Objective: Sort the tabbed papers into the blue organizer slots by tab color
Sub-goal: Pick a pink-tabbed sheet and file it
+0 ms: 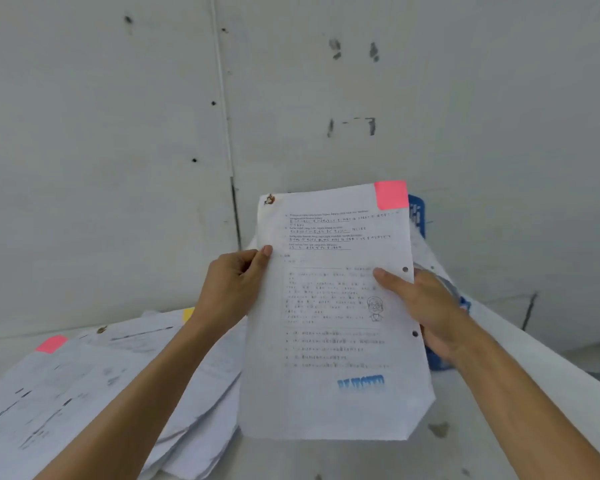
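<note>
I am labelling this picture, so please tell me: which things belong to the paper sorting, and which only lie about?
Belong: paper with pink tab, gripped by left hand and right hand; blue organizer behind it; paper pile.
Lying about: grey object by the right hand, unclear what.

2 hands, 2 pink tabs, 1 yel tab

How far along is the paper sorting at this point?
Done: hard to judge; the blue organizer is mostly hidden behind the pink-tabbed paper. In hand: the left hand and right hand grip that paper, raised before the organizer. Left: a pile on the table, with a pink tab and a yellow tab showing.
</note>
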